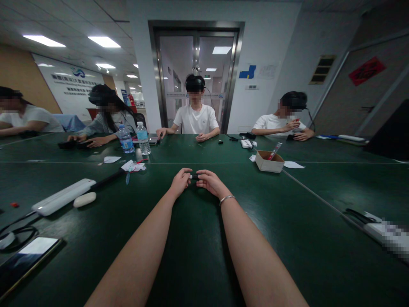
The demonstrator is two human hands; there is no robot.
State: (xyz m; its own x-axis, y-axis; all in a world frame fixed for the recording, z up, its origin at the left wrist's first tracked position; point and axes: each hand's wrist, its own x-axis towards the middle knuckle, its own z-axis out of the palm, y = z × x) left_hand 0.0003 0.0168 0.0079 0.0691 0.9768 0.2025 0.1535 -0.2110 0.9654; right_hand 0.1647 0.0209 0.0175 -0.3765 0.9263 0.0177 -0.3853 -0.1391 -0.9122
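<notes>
Just above the green table (198, 221), my two hands meet around a small dark object (194, 177) with a shiny silvery end. My left hand (181, 182) pinches the silvery end between thumb and fingers. On the other side, my right hand (209, 181) has its fingers closed on the dark end, and a silver bracelet (227, 198) circles that wrist. The object is too small to name exactly, and my fingers cover part of it.
Two water bottles (143, 138) and paper scraps (133, 166) stand or lie beyond my left hand. A cardboard box (269, 162) is at the right. A power strip (65, 197), white oval object (84, 200) and phone (27, 262) lie left. Several people sit opposite.
</notes>
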